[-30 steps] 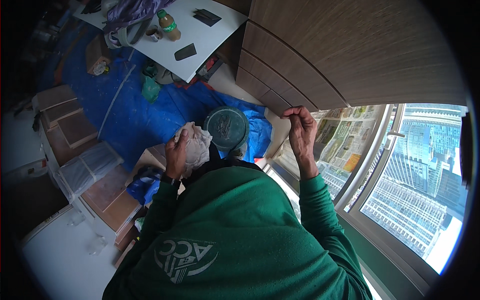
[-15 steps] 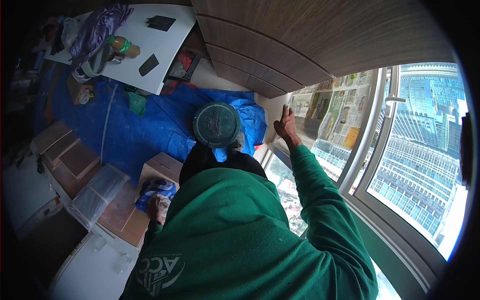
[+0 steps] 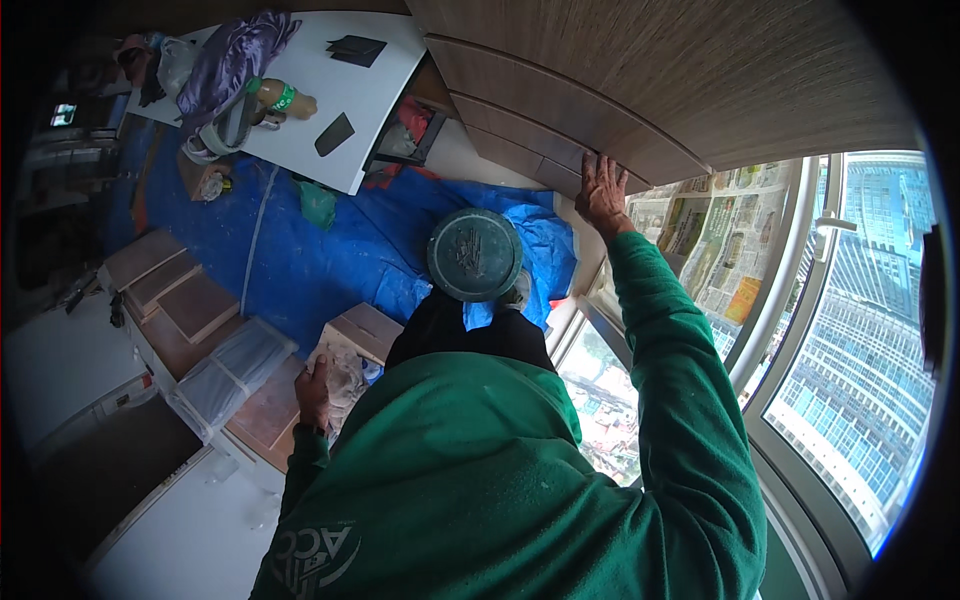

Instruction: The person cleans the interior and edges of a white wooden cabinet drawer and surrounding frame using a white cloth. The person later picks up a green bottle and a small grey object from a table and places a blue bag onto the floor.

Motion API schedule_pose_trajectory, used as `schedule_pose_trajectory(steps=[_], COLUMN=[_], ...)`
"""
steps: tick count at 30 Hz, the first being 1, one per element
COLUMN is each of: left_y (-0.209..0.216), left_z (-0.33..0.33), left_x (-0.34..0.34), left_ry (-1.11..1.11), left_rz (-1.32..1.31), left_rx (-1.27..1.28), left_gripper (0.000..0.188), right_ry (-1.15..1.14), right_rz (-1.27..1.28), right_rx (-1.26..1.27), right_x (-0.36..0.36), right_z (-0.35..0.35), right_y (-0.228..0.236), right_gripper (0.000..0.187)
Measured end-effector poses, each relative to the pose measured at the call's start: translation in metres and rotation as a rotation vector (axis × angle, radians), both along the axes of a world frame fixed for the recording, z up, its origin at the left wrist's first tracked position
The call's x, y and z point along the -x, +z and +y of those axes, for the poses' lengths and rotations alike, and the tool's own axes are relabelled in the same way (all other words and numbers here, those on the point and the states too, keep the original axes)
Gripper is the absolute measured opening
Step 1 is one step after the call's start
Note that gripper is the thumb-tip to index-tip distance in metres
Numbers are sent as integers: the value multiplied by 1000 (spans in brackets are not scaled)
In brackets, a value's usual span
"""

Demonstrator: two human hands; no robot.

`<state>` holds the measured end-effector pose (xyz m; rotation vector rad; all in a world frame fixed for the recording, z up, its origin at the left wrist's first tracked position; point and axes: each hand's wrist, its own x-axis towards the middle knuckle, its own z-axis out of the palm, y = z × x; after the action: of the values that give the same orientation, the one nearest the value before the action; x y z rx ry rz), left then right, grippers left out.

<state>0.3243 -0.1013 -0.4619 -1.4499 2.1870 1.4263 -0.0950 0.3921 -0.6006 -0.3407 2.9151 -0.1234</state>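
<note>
My left hand is low on the left, closed on a pale, crumpled rag. The rag hangs in front of a wooden box and mostly covers a blue-and-white item behind it. On the right, my right hand reaches up with its fingers spread against the lower edge of the dark wood-grain cabinet. Nothing shows in that hand. Just beside it, newspaper sheets cover the surface by the window.
A round dark green lidded bucket stands at my feet on a blue tarp. The white table at the back holds a bottle and purple cloth. Wooden boards lie at left; a window is at right.
My right hand has moved from the corner near the newspaper onto the cabinet's lower edge, fingers now spread. My left hand has lifted the rag across the blue-and-white item. The view has shifted slightly.
</note>
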Motion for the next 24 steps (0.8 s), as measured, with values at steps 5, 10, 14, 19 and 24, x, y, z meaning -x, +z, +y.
schedule_pose_trajectory(steps=[5, 10, 14, 19, 24], left_y=[10, 10, 2, -6, -14], left_z=[18, -2, -28, -33, -16], left_x=[-4, -37, -61, -31, -5], left_ry=[-82, -233, -246, -55, -101], left_rz=[56, -304, -116, 132, 146], left_rx=[-11, 96, 88, -89, 1], left_gripper=[51, 52, 49, 42, 42], right_ry=[-132, -121, -131, -97, -85], right_rz=[-46, -89, -88, -10, -111], right_rx=[139, 131, 163, 166, 121], right_x=[-5, -9, -16, -34, -56], right_z=[-3, -6, -18, -16, -24], right_y=[-1, 10, 22, 12, 26], right_gripper=[56, 55, 47, 46, 53])
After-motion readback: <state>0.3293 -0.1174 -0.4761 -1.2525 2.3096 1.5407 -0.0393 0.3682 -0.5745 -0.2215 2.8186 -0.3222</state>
